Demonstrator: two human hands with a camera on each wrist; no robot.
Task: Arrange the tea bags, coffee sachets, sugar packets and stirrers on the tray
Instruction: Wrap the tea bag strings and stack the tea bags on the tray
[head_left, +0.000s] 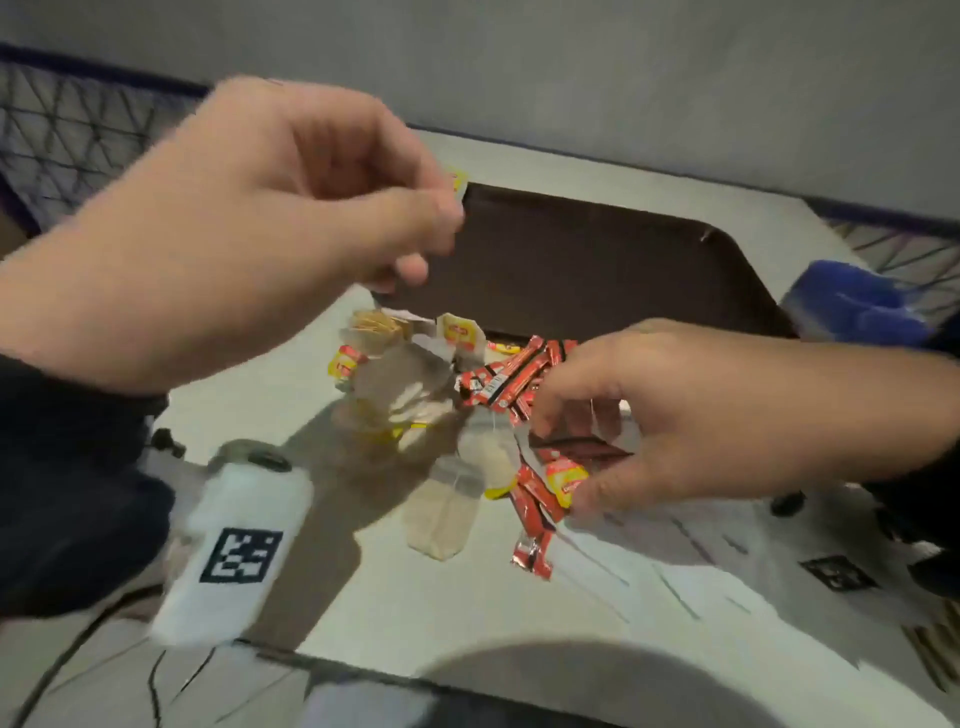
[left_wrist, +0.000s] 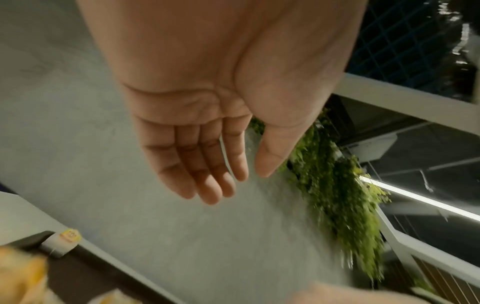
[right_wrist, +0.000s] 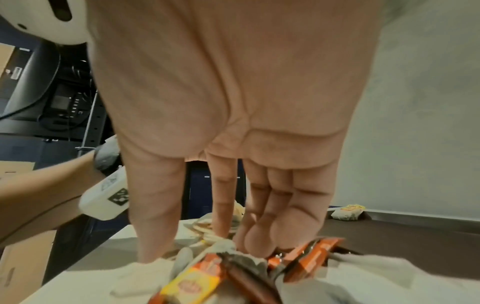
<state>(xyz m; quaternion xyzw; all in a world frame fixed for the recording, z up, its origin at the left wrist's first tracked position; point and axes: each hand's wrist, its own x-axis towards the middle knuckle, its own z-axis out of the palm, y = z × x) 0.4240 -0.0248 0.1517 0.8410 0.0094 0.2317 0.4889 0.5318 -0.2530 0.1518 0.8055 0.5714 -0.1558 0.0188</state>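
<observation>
Nearest, red coffee sachets (head_left: 524, 379) lie heaped on the table (head_left: 426, 618), long axes fanning toward the brown tray (head_left: 597, 260). Right hand (head_left: 675, 415) reaches in, fingers extended, touching them. Left hand (head_left: 270, 228) hovers, fingers relaxed, empty. One tea bag (right_wrist: 346, 212) rests at the tray's far edge.

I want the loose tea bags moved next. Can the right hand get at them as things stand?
Probably yes: the right hand already hangs over the pile, fingers down among the red sachets, with the tea bags uncovered right beside it.
</observation>
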